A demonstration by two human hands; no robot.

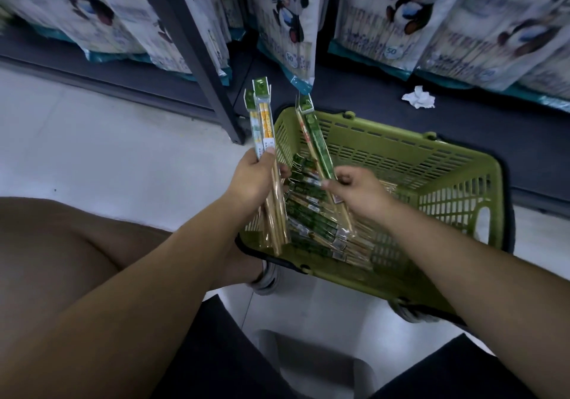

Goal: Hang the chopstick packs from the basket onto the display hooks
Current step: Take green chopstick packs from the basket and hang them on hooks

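Note:
A green plastic basket [431,164] sits on the floor in front of me with several green-labelled chopstick packs [311,220] lying in its bottom. My left hand [256,179] grips two upright chopstick packs with yellow and orange labels [263,124] just left of the basket. My right hand [354,189] pinches one green-labelled chopstick pack [314,139] by its middle and holds it tilted above the basket. No display hook shows plainly in the view.
Large panda-printed bags [290,19] hang along a dark shelf unit above the basket. A dark metal upright [197,59] stands at the left. A crumpled white tissue [419,98] lies on the dark base. My knees and a pale stool [311,364] are below.

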